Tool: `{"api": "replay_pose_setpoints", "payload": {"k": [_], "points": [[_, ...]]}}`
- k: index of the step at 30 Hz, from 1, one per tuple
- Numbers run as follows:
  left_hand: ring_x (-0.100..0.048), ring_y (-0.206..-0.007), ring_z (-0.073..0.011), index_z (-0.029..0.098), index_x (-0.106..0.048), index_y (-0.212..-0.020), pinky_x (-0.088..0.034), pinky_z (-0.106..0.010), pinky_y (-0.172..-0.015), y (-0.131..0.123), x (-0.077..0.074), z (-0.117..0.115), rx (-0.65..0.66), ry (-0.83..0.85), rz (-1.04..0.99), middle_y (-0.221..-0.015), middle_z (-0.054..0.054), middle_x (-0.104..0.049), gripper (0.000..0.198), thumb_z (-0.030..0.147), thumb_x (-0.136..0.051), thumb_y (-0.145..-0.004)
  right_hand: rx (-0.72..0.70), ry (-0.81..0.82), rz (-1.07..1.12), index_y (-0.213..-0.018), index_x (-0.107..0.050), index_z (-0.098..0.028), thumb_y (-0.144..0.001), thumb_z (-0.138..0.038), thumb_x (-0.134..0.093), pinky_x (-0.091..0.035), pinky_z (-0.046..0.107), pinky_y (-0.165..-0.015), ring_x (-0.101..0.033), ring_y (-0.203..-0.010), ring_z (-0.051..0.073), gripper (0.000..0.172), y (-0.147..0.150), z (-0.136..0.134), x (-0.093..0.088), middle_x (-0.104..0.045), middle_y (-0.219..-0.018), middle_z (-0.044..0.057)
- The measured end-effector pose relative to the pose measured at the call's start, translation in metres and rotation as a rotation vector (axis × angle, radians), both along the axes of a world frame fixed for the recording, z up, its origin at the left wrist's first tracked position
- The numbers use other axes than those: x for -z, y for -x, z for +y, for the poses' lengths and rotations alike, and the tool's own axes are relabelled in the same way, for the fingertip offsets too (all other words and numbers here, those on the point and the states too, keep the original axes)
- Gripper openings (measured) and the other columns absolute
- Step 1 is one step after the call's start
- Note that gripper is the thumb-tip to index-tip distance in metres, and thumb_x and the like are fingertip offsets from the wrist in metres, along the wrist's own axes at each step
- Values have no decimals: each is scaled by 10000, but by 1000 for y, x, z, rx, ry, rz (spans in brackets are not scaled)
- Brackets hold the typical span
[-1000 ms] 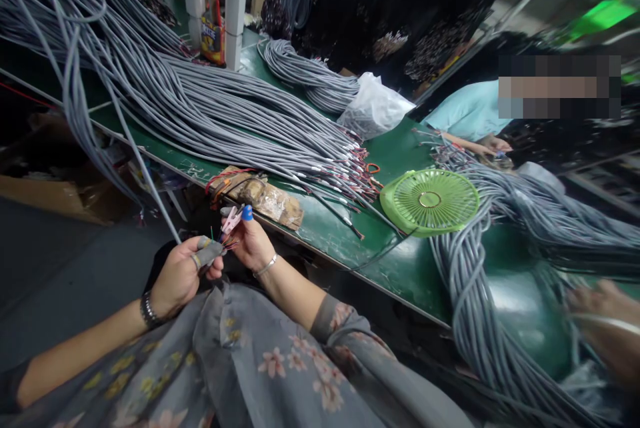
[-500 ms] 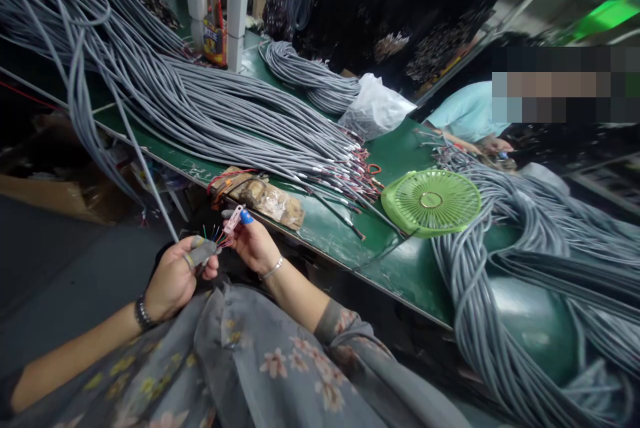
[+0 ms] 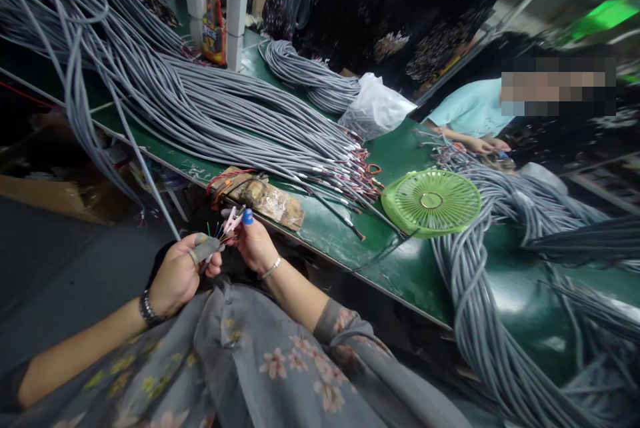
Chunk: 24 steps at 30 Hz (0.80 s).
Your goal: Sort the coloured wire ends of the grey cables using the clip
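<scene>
My left hand [image 3: 177, 271], a grey wrap on its finger, pinches a grey cable [image 3: 163, 211] close to its stripped end. Thin coloured wires [image 3: 220, 233], among them green, blue and red, fan out past the fingertips. My right hand [image 3: 256, 247], with a blue cover on the thumb, is closed on a small pink clip [image 3: 232, 220] that looks like a clothes peg. The clip is right at the wire ends; whether it grips any wire I cannot tell. Both hands are in front of the table edge, above my lap.
On the green table [image 3: 415, 281] lies a long bundle of grey cables [image 3: 240, 115]. A taped wooden block [image 3: 273, 200] sits at the near edge. A green fan [image 3: 431, 201] stands by more cables [image 3: 480, 301]. Beyond is a plastic bag [image 3: 377, 108]; a co-worker's hands [image 3: 487, 146] are at the right.
The pink clip has turned and its two legs now show apart. My left hand has shifted slightly right. At the right, some cables have moved and the co-worker has shifted a little.
</scene>
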<state>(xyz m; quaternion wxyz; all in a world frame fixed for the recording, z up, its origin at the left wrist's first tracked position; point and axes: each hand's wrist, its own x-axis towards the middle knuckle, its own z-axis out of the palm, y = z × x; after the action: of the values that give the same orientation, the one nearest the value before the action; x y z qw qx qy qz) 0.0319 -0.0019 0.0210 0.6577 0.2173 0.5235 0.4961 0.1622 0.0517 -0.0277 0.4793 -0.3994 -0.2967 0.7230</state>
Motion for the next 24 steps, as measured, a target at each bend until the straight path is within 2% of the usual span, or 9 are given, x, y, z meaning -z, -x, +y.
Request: {"api": "replay_pose_setpoints", "payload": {"k": [2,8,13,15,18,20,24], "points": [[-539,-387,-100,173,-625,-549,-423,-198,-408,0,1,0,3,5,3,-444,11,-647,277,291,-841,-423,-30,68,92,-755,-675,-174,-665,-737,-748,-444,256,-554,-536,-589,126,575,2,2,-2,-649,-667,7],[-541,-387,-102,175,-625,-537,-419,-197,-404,0,4,1,8,21,28,-442,12,-646,232,290,-801,-437,46,125,188,-773,-690,-163,-723,-611,-801,-461,237,-589,-568,-622,123,464,8,4,-2,-659,-679,11],[-539,-381,-103,178,-622,-527,-416,-198,-406,2,4,-2,21,13,55,-440,9,-645,216,289,-789,-447,-69,116,173,-808,-666,-172,-801,-712,-655,-470,244,-564,-559,-620,129,540,1,3,2,-654,-702,19],[-542,-384,-104,178,-624,-526,-421,-199,-413,4,5,-5,27,3,65,-444,8,-648,210,289,-787,-455,-175,97,158,-829,-666,-170,-761,-762,-647,-484,246,-567,-567,-633,129,596,-6,-1,2,-660,-729,24],[-547,-391,-103,177,-631,-527,-426,-198,-422,6,8,-9,32,-24,84,-452,6,-650,202,292,-787,-468,-302,33,101,-853,-674,-169,-549,-716,-833,-498,246,-578,-579,-642,123,645,-15,-10,1,-681,-772,18],[-551,-399,-104,177,-638,-529,-433,-197,-430,7,12,-11,38,-50,105,-457,5,-650,201,300,-790,-484,-300,-16,30,-824,-673,-171,-461,-619,-917,-490,239,-582,-560,-609,104,626,-17,-18,-1,-676,-742,-4],[-582,-426,-124,183,-665,-559,-462,-211,-451,10,16,-12,113,-112,178,-491,-7,-674,210,334,-807,-525,-189,-80,-95,-721,-661,-168,-514,-548,-919,-440,230,-560,-519,-550,85,504,-13,-28,-4,-649,-644,-21]]}}
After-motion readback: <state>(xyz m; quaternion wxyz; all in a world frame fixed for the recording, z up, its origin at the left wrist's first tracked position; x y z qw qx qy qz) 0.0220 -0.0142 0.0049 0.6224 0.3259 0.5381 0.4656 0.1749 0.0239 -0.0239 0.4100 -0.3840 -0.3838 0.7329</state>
